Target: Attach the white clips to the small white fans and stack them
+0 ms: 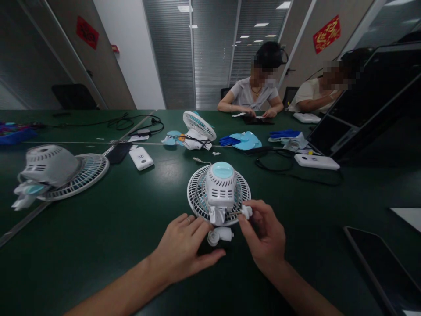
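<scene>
White plastic fan head with round grille, pale-blue cap, frame centre, on dark green table. Right hand, lower right of centre, pinching small white knob. Left hand palm down, grip spread, thumb out, near white elbow-shaped plastic piece.

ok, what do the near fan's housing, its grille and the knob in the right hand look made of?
Housing: probably satin white plastic; soft highlights, moulded-looking vent slots.
Grille: likely matt white plastic, regular ribs; coated metal not ruled out.
Knob in the right hand: seemingly smooth white plastic, even colour; too small to be sure.
</scene>
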`<state>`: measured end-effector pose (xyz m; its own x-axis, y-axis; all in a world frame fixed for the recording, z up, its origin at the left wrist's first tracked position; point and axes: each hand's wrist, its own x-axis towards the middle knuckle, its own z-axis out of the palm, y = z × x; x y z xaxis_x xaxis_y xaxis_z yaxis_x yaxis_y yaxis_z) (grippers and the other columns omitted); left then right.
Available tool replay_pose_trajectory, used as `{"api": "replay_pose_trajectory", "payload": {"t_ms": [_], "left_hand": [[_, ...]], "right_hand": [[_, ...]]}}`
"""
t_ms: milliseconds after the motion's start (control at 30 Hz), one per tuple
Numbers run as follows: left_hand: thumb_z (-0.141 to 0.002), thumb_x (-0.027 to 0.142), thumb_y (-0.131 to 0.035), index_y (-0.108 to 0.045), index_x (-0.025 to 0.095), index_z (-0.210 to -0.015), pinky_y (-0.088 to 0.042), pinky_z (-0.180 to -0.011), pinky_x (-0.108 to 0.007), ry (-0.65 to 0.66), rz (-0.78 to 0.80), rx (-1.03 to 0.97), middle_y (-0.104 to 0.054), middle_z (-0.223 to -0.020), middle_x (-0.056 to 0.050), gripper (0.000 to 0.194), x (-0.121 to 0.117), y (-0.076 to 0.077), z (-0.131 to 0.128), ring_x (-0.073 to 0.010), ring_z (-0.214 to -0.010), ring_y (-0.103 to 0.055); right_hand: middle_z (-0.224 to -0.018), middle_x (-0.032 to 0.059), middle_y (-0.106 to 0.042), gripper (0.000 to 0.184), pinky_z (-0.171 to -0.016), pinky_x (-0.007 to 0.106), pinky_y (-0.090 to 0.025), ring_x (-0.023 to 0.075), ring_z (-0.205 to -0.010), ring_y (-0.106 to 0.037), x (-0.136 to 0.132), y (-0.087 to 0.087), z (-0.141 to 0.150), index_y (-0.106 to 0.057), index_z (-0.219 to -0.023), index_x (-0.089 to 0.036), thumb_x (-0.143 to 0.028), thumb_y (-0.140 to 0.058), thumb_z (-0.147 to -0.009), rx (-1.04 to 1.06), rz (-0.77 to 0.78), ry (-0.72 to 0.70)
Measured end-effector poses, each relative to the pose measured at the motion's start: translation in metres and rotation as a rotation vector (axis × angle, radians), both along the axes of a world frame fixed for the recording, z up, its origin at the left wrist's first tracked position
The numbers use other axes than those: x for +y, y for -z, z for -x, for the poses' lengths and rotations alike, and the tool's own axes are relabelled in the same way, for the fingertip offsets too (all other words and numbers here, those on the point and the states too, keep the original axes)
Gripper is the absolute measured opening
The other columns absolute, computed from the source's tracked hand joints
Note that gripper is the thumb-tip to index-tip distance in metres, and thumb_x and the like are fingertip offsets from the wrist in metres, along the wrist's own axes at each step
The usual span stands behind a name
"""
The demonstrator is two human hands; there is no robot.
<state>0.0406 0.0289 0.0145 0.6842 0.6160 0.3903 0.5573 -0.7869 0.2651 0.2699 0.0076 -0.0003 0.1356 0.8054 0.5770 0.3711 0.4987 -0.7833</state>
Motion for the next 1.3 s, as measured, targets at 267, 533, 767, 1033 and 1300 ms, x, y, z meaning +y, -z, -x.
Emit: {"api": "replay_pose_trajectory", "payload": {"t_ms": [267,533,767,1033,1300], "left_hand": [[-0.097,0.029,-0.063,-0.061,0.02,-0.112,-0.055,-0.073,-0.034,0.119,0.269,-0.111,-0.073,-0.103,-0.008,0.017,-0.003,-0.001,-0.004,-0.0228,-0.087,-0.07],[-0.1,0.031,-0.062,-0.069,0.029,-0.126,-0.057,-0.081,-0.029,0.048,0.732,-0.674,-0.063,-0.117,-0.008,0.027,-0.027,-0.001,-0.007,-0.0203,-0.102,-0.066],[-0.099,0.04,-0.065,-0.063,0.026,-0.127,-0.055,-0.087,-0.03,-0.34,0.742,-1.058,-0.064,-0.124,-0.009,0.032,-0.017,0.011,-0.008,-0.0234,-0.109,-0.063],[-0.1,0.032,-0.065,-0.069,0.025,-0.103,-0.051,-0.096,-0.027,-0.315,0.536,-1.041,-0.063,-0.125,-0.006,0.009,-0.023,0.006,-0.01,-0.0218,-0.122,-0.059],[-0.1,0.036,-0.065,-0.058,0.033,-0.139,-0.054,-0.102,-0.031,-0.472,0.593,-1.079,-0.072,-0.124,-0.003,0.04,-0.021,0.008,-0.014,-0.0187,-0.116,-0.067]], "right_hand": [[-0.117,0.0074,-0.064,0.022,-0.094,0.044,-0.058,0.0249,-0.106,-0.067,0.012,0.002,-0.002,-0.061,-0.117,-0.026,-0.029,-0.07,-0.097,0.037,0.036,0.15],[-0.147,0.0111,-0.059,0.021,-0.119,0.062,-0.04,0.0317,-0.141,-0.054,0.021,0.006,-0.007,-0.058,-0.116,-0.027,-0.028,-0.069,-0.098,0.087,0.12,-0.001],[-0.138,0.0109,-0.064,0.019,-0.115,0.06,-0.044,0.0321,-0.134,-0.058,0.008,0.0,0.01,-0.06,-0.11,-0.026,-0.029,-0.072,-0.095,-0.049,0.075,0.113],[-0.139,0.0097,-0.061,0.016,-0.112,0.06,-0.043,0.0338,-0.136,-0.052,-0.001,-0.003,0.021,-0.062,-0.109,-0.028,-0.028,-0.071,-0.096,-0.177,0.054,0.135],[-0.138,0.0091,-0.062,0.015,-0.111,0.063,-0.043,0.0348,-0.136,-0.052,-0.003,-0.004,0.024,-0.062,-0.108,-0.029,-0.03,-0.07,-0.096,-0.191,0.049,0.129]]}}
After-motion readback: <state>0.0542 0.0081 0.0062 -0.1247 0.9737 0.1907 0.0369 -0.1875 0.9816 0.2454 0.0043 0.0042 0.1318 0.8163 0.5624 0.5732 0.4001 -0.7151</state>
